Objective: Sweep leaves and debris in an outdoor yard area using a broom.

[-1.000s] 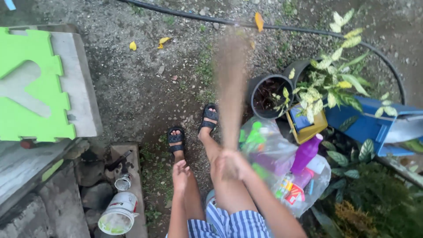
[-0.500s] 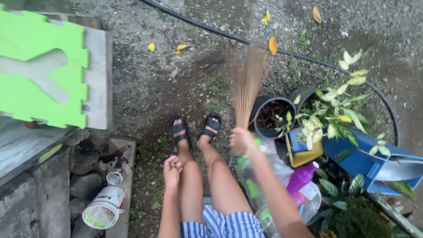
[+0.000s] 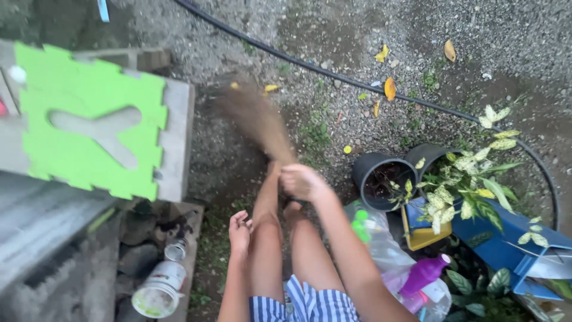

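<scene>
The right hand (image 3: 302, 182) clamps the blurred tan straw broom (image 3: 256, 122), now swung leftward; the left hand (image 3: 239, 231) rests loosely curled beside the knee.

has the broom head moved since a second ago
Yes. The broom, held in the right hand, has swung left. Earlier its bristles were beside the black pot; now they blur well to the pot's left, near the green foam mat.
</scene>
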